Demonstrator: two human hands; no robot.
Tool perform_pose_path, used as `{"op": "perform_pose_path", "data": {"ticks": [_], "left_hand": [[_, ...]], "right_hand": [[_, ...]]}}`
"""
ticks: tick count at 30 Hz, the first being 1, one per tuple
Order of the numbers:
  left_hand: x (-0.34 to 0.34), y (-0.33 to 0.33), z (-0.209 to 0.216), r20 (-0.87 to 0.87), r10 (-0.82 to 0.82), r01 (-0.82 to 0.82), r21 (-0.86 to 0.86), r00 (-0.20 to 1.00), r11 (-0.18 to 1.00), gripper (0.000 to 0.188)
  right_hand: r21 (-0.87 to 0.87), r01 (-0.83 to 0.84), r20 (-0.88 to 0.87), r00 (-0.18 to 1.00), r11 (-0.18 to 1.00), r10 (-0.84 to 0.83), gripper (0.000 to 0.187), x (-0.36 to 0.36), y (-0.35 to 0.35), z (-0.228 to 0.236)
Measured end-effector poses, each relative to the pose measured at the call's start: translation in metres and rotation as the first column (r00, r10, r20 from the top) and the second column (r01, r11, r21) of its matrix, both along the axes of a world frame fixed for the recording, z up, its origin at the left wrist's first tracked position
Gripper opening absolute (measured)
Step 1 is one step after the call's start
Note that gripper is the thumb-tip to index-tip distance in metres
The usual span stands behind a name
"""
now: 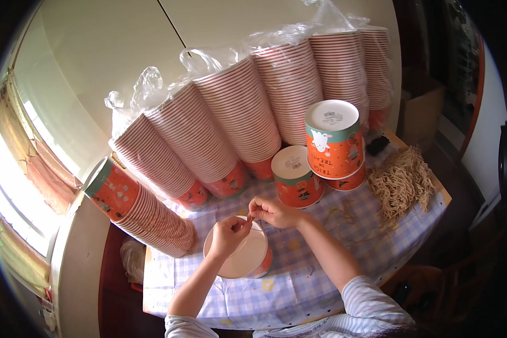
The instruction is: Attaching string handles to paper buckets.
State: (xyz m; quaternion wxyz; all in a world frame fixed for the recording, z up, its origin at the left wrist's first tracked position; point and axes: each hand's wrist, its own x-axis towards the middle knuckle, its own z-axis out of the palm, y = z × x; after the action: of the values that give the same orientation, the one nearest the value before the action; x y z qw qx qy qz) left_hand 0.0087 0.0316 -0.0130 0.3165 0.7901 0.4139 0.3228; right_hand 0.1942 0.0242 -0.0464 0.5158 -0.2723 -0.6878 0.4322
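Note:
An orange paper bucket point(256, 256) with a white inside stands mouth up in front of me on the table. Over its far rim my two hands meet, fingertips nearly touching. My left hand point(230, 235) is closed in a pinch above the bucket's mouth. My right hand point(274, 213) pinches just past the rim, to the right of the left one. Whatever lies between the fingers is too small to make out. Beyond the hands, an upside-down bucket point(296, 190) rests on the cloth, and another upturned bucket point(335, 149) sits stacked on one beneath it.
Tall nested stacks of buckets point(239, 110) in clear plastic line the table's back. A leaning bucket stack point(146, 217) stands at the left. A heap of tan cords point(401, 183) lies at the right on the checked tablecloth point(315, 276). A cardboard box point(419, 110) is behind the table.

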Motion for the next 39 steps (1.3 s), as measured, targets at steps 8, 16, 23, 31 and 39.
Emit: {"op": "perform_pose_path", "data": {"ticks": [8,16,23,31,39], "left_hand": [[-0.009,-0.026,0.020,-0.208,0.007,0.027,0.162,0.978,0.986,0.020],[-0.038,-0.068,0.029,-0.578,-0.221,0.492,0.366,0.785,0.790,0.013],[-0.099,-0.057,0.045,-0.688,-0.096,0.459,0.367,0.719,0.809,0.008],[-0.102,-0.049,0.042,-0.501,0.021,0.240,0.451,0.865,0.860,0.011],[-0.058,-0.050,0.014,-0.293,-0.149,0.146,-0.032,0.944,0.989,0.024]], "right_hand": [[-0.137,-0.204,-0.128,0.974,0.969,0.187,0.014,-0.004,0.001,-0.004],[-0.106,-0.074,0.078,0.994,0.992,0.082,0.012,-0.002,-0.008,0.005],[0.004,-0.148,0.319,0.937,0.989,0.139,0.008,-0.020,-0.023,0.027],[0.126,-0.238,0.132,0.966,0.963,0.222,0.009,-0.055,-0.029,0.020],[0.008,-0.142,0.307,0.942,0.990,0.132,0.006,-0.050,-0.032,0.024]]}}
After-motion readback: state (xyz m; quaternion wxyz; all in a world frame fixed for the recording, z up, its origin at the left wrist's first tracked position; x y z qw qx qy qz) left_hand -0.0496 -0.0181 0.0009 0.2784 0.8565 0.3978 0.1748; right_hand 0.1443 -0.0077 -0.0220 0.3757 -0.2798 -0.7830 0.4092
